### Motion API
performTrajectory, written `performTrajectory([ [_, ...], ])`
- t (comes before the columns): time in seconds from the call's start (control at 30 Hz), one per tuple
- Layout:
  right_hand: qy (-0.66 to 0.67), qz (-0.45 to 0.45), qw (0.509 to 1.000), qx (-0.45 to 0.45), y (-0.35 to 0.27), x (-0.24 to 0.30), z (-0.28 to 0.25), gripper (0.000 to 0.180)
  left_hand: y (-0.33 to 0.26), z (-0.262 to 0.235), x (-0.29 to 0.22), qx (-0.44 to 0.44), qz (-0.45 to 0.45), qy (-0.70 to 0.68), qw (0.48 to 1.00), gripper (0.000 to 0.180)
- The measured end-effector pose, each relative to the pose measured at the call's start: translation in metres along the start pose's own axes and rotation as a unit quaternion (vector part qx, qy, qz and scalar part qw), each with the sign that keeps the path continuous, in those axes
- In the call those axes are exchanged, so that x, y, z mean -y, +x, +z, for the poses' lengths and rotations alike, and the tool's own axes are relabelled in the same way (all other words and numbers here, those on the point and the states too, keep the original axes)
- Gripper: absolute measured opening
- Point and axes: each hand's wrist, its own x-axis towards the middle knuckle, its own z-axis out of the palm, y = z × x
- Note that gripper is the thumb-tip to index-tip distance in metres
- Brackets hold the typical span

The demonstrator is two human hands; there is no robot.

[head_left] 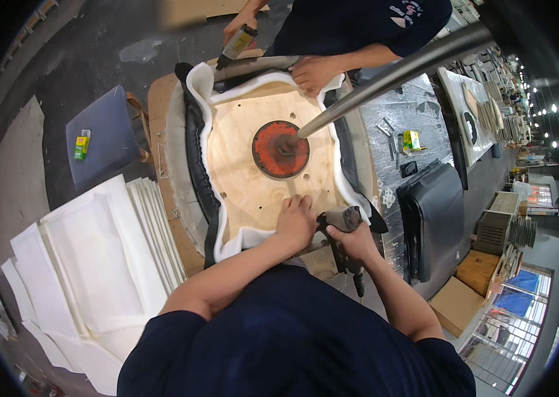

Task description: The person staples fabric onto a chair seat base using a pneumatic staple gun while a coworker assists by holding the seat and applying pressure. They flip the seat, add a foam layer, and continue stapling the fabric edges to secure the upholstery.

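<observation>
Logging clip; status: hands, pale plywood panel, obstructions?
Left hand at near edge of panel. Right hand gripping dark pistol-shaped tool. Round red plate covers its centre.

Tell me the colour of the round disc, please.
The disc is orange-red, dark-rimmed; head view.

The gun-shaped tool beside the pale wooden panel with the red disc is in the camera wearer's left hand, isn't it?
Not the left: the head view shows the gun-shaped tool beside the wooden panel with the red disc, but in the wearer's right hand.
</observation>
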Motion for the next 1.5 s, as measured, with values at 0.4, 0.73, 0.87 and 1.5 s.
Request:
performTrajectory([
  [0.4, 0.0, 0.026, 1.0, -0.016, 0.006, -0.002, 0.0, 0.044, -0.069, -0.087, 0.041, 0.19, 0.001, 0.156, 0.969, 0.03],
  [0.73, -0.037, 0.103, 0.991, -0.082, -0.001, -0.006, -0.002, 0.06, -0.061, -0.08, 0.053, 0.151, 0.089, 0.069, 0.982, 0.03],
  [0.87, -0.028, 0.048, 0.997, -0.048, 0.0, 0.015, 0.0, 0.049, -0.064, -0.08, 0.065, 0.127, 0.102, 0.035, 0.986, 0.027],
  [1.5, 0.111, 0.095, 0.988, 0.05, -0.042, 0.037, 0.019, 0.039, -0.064, -0.061, 0.068, 0.002, -0.005, -0.081, 0.997, 0.022],
])
